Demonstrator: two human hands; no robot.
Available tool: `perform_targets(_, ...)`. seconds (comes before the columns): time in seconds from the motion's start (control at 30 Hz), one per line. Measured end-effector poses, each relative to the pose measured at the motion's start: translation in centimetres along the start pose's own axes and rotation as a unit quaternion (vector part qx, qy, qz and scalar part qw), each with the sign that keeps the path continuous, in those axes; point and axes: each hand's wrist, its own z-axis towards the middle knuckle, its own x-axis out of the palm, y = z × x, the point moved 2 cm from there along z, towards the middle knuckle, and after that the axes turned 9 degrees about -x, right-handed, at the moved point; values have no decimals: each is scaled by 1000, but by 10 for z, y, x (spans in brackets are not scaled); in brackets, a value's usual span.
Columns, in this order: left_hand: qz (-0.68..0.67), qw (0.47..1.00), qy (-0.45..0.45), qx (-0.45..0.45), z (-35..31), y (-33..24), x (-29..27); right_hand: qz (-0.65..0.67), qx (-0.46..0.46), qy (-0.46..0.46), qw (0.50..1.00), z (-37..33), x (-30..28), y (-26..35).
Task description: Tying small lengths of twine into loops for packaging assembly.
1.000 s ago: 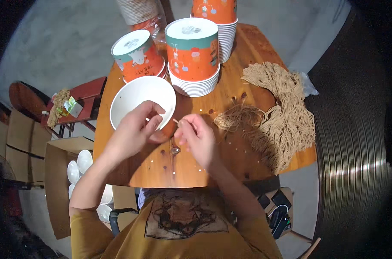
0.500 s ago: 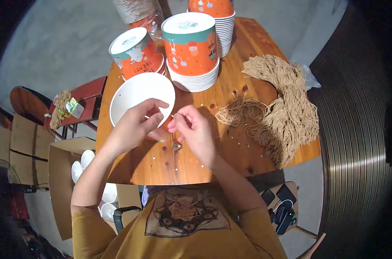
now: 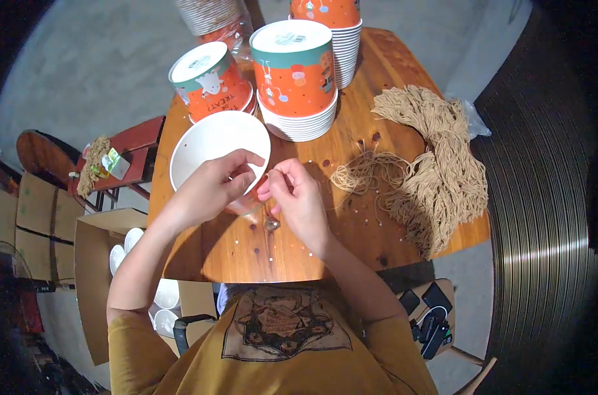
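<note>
A paper bucket (image 3: 200, 141) with a white inside and an orange outside stands at the table's left, its mouth turned up toward me. Bent over its near right rim, my left hand (image 3: 213, 187) grips the bucket, with a gap between thumb and forefinger. Just right of that rim, my right hand (image 3: 297, 197) is closed in a pinch. What looks like the end of a thin tan cord pokes out of its fingertips, mostly hidden. A loose tangle of tan cord (image 3: 364, 172) lies right of this hand, beside a large bundle of cord (image 3: 443, 164).
Upside-down stacks of orange buckets (image 3: 294, 79) stand at the back of the wooden table (image 3: 210, 263). A small shiny metal piece (image 3: 272, 224) and scattered white bits lie near me. Down left, a cardboard box (image 3: 95, 283) holds white bowl-like things. A side stool carries dark devices (image 3: 434, 322).
Both hands stay close together at the rim, with only slight finger movement. The view has shifted a little, and the bucket's side below my left hand shows more clearly.
</note>
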Motion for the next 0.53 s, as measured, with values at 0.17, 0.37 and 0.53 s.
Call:
perform_targets(0.17,-13,1000,-10,22,2,1,1,-10,1,2,1000,0,1,0)
perform_targets(0.37,-50,998,5,47,6,3,1,-52,-17,-2,998,0,4,2)
perform_targets(0.53,31,998,43,-45,8,-6,-2,-62,-35,-4,997,0,6,4)
